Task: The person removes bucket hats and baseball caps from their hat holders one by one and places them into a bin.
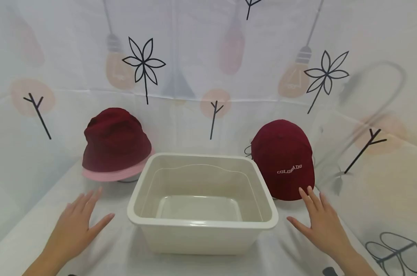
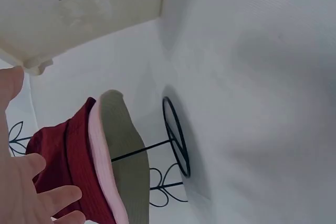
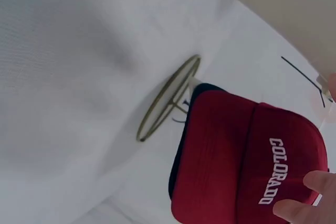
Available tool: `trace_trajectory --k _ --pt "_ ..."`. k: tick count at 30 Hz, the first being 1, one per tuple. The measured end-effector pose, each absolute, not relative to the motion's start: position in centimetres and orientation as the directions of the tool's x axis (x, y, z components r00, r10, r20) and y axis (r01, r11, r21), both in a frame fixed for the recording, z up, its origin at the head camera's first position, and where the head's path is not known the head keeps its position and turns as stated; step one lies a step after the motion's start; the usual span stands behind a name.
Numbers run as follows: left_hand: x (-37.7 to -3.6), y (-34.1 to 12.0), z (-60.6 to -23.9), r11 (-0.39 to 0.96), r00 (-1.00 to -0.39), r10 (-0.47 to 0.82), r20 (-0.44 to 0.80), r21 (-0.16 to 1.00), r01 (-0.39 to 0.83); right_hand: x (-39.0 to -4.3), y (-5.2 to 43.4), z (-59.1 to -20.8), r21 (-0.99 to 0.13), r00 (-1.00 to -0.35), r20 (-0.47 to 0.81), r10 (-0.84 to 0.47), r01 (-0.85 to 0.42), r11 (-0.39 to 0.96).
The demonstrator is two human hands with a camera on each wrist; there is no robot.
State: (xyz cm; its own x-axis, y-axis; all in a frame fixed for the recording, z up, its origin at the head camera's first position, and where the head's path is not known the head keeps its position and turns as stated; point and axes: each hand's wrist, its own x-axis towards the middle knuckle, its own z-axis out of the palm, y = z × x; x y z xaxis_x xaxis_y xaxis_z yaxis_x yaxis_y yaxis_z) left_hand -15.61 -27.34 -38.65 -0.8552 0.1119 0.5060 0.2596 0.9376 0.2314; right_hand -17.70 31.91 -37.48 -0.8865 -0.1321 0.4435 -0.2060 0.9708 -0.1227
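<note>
Reaching for Two Hats Beside an Empty Tub

Reaching out with fingers spread, the left hand [image 1: 78, 222] hovers short of the bucket hat [image 1: 116, 143], gripping nothing. The right hand [image 1: 320, 222], likewise spread, has its fingertips just below the Colorado cap [image 1: 284, 159], perhaps touching its brim. Both hats sit on wire stands beyond the hands. Between the hands, the tub [image 1: 201, 224] on the table [image 1: 291, 253] holds nothing, so by my judgement everything remains undone.

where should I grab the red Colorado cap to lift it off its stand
Take the Colorado cap by the lower front edge of its crown, coming from the front with the right hand, whose fingertips are already next to it. It hangs upright on a wire stand, so lifting up and forward should probably free it.
</note>
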Motion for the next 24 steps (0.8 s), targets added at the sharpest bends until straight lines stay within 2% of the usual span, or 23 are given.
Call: trace_trajectory --k 8,14,18,24 --pt "-16.0 -26.1 -36.3 0.865 -0.937 0.036 0.349 0.458 0.203 -18.2 32.0 -36.9 -0.208 -0.911 0.401 -0.095 -0.192 0.959" --pt "-15.9 -25.4 -35.0 0.795 -0.968 -0.01 0.25 0.59 0.144 -18.6 31.9 -36.7 -0.274 -0.901 0.424 -0.09 -0.222 0.936" --pt "-16.0 -25.1 -34.6 0.713 -0.976 -0.007 0.219 0.685 0.148 -18.8 31.8 -36.4 -0.338 -0.895 0.438 -0.084 -0.25 0.907" --pt "-16.3 -24.5 -34.1 0.599 -0.969 0.017 0.245 0.774 0.206 -19.1 31.7 -35.8 -0.431 -0.911 0.41 -0.046 -0.238 0.87"
